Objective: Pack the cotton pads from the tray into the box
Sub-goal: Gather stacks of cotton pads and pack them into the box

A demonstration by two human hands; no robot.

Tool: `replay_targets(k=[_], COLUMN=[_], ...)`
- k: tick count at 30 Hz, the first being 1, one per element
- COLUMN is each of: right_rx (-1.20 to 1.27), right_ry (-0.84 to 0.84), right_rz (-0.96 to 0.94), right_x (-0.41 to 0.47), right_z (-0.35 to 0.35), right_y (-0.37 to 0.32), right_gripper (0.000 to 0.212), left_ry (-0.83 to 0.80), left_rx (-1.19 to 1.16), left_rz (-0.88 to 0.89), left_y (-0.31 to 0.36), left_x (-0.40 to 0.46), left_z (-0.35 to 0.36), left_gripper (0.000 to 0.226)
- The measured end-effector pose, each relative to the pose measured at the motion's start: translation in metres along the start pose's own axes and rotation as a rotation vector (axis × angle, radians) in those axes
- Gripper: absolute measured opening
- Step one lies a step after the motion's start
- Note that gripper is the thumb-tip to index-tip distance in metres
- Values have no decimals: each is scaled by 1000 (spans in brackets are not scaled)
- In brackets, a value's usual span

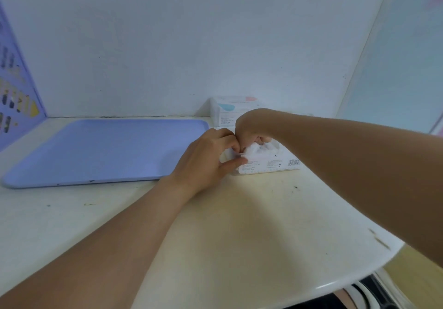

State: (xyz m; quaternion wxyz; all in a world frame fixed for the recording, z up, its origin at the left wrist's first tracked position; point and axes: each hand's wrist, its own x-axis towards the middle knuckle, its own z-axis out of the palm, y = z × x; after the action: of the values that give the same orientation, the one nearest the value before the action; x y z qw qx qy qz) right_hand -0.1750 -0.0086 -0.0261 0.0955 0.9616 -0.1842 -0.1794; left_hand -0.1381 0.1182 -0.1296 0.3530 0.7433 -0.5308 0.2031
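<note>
Purple poster (14, 88) was leaning up on the far left, covered in small icons too blurry to read. Next to it a lilac tray (96, 150) lay flat on the cream table (239, 224), and I couldn't see a single pad on it.

Moving right, the left hand (206, 160) reached in from the lower left, just past the tray's right edge. Its fingers were curled over the left end of the box (271, 163), with the thumb pressed along the front wall, so it was gripping the box and holding it in place. The box was a small white one, with tiny print and a barcode on the side facing the camera, and it sat on the table just beside the tray.

The pads (261, 150) were a fluffy white bunch at the open top of the box, partly inside it. The right hand (249, 131) came across from the right edge, knuckles up, fingers curled down into that bunch and pinching it. Both hands were touching each other right over the box.

Behind them, against the white wall (167, 45), stood a second pack (230, 111) with a teal and pink print, mostly hidden by the right wrist.
</note>
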Motion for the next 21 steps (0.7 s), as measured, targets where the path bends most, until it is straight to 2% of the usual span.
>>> replay_targets(k=[4,10,11,13,14,15,18,19,21], right_rx=[-10,-48,3,309,423,489,475,491,539], right_ry=[12,6,-48,-150,-144,-76,379,479,556], right_rz=[0,-16,-13,-3,-22,-61,-271,-339,-442], right_x=[-3,-6,-7,-12,-18,-24,-35,-37,-35], right_z=[5,7,4,-6,-12,-17,-14,-7,16], right_y=[-5,-4,0,12,19,25,37,37,34], right_gripper=[32,34,32,21,17,15,10,12,19], left_ry=[-8,-12,-11,-6,-2,2,5,5,16], left_rx=[-32,-66,-74,-91,-97,-101,-106,-107,-110], left_rz=[-9,-2,2,2,-1,-4,-8,-8,-18], left_y=[2,1,0,1,0,-1,-3,-3,-2], left_x=[-1,-1,-1,-1,-1,-1,-1,-1,-2], left_z=[0,0,0,2,2,2,1,1,1], left_gripper=[16,16,17,19,20,21,22,22,21])
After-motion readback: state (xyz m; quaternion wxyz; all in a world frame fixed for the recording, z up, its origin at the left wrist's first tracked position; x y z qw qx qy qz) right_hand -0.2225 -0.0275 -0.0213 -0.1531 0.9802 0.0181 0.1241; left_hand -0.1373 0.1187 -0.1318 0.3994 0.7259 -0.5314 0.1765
